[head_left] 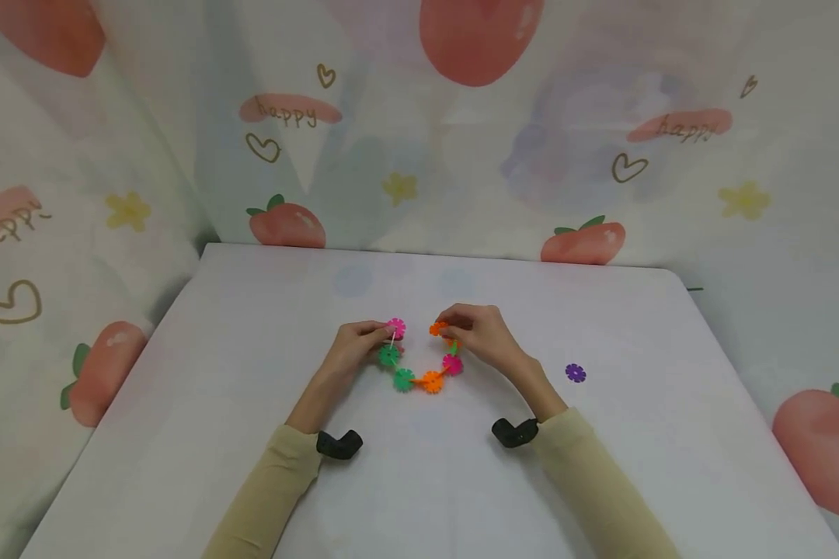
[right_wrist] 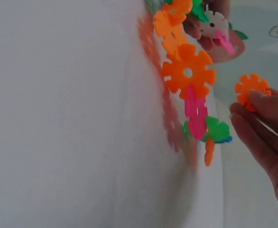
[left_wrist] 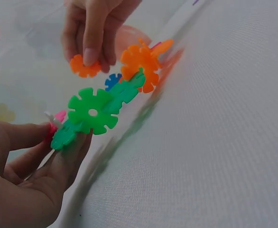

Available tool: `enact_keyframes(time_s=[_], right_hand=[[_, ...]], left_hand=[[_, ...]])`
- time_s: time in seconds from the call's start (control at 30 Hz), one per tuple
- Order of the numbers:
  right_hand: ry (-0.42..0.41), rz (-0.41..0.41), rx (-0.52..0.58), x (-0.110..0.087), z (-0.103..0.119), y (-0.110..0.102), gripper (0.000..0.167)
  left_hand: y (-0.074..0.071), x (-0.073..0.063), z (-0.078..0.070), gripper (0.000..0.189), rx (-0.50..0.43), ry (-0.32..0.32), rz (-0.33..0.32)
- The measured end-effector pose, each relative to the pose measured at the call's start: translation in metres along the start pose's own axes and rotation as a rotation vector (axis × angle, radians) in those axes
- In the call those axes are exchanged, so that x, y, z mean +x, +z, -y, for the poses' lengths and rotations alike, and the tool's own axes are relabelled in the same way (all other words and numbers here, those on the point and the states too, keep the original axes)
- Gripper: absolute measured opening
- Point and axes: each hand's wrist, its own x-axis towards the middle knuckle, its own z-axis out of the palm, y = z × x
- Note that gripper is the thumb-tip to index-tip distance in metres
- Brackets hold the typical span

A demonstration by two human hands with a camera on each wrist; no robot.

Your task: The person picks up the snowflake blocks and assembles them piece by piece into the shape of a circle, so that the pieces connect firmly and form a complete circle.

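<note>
A curved chain of notched plastic snowflake discs (head_left: 432, 382), in green, orange, pink, white and blue, lies between the hands in the head view. My left hand (head_left: 349, 349) grips the chain's left end, around the green and white discs, with a pink disc (head_left: 396, 327) at the tip. Between thumb and fingers, my right hand (head_left: 488, 338) pinches a single orange disc (right_wrist: 252, 91). In both wrist views that disc looks apart from the chain. Close under the right hand is the chain's other end, with a green disc (right_wrist: 217, 129) and a blue disc (left_wrist: 113, 82).
A loose purple disc (head_left: 576, 373) lies on the white tabletop (head_left: 405, 489), right of the right hand. Fabric printed with fruit and hearts (head_left: 461, 171) hangs behind the table and along its sides. Black wrist mounts (head_left: 339, 445) sit at both cuffs.
</note>
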Motion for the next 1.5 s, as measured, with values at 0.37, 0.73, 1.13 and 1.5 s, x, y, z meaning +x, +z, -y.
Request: enact_keyframes(time_s=[0.37,0.73,1.13,1.5], right_hand=[[-0.057,-0.026,-0.083,0.021,0.014,0.023,0.009],[-0.076,-0.019,-0.093,0.021,0.012,0.027,0.006],[-0.129,0.009,-0.069,0.014,0.012,0.013,0.02],[0.001,-0.064,-0.205,-0.031,-0.018,-0.031,0.019]], left_hand=[[0.008,-0.001,0.002,0.031,-0.036,0.046,0.048],[0.016,-0.001,0.002,0.029,-0.058,0.024,0.032],[0.008,-0.003,-0.003,0.031,-0.127,0.009,0.168],[0.002,-0.003,-0.001,0.045,-0.024,-0.053,0.119]])
